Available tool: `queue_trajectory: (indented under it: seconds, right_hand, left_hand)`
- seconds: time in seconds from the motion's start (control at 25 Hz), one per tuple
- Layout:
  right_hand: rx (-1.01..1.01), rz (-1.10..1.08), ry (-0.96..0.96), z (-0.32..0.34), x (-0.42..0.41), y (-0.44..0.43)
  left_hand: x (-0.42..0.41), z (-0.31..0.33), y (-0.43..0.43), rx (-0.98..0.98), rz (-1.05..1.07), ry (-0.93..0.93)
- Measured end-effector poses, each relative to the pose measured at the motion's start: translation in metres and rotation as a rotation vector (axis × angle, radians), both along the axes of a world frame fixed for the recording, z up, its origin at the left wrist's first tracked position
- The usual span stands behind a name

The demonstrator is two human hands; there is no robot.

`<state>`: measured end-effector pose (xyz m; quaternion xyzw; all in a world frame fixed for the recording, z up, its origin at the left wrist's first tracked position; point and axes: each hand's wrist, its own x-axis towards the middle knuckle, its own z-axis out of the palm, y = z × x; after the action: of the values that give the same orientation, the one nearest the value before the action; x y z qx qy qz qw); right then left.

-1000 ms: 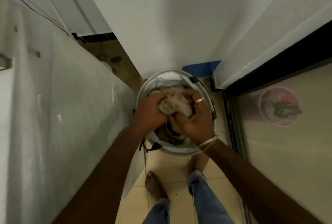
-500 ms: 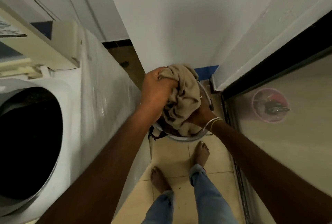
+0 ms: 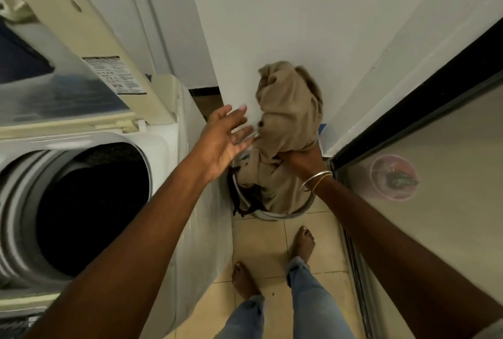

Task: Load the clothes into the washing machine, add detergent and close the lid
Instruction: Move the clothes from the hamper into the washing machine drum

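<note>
Bulging above the right hand's (image 3: 302,160) grip is the tan garment (image 3: 288,110).

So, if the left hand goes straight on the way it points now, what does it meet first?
Most likely the beige cloth that the right hand holds up. The open left hand points toward it, fingertips close. Depth is unclear, so the upper fingers might pass it and reach the white wall.

Basket (image 3: 285,214) right of washer (image 3: 166,153), clothes (image 3: 275,189) apparently inside.
</note>
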<state>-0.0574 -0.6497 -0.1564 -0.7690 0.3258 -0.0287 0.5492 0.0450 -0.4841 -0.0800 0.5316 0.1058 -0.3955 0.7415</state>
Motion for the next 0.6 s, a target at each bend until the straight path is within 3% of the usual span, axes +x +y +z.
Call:
queue_trajectory:
  seconds: [0.12,0.24,0.4,0.48,0.6]
  right_hand:
    - [0.034,-0.053,-0.039,0.044,0.002,0.007]
    - [0.123,-0.046,-0.079,0.089,0.006,0.021]
    - [0.258,-0.098,-0.150,0.126,0.021,0.038]
    - [0.349,-0.159,-0.217,0.138,0.026,0.045]
    - [0.405,-0.137,-0.280,0.145,0.030,0.045]
  left_hand:
    - [-0.023,0.004,0.038,0.247,-0.355,-0.314]
    - [-0.045,0.011,0.043,0.339,-0.581,-0.543]
    - [-0.059,0.016,0.002,0.551,-0.442,-0.769]
    - [-0.061,0.016,-0.008,0.609,-0.314,-0.779]
    - [-0.058,0.016,-0.006,0.548,-0.151,-0.692]
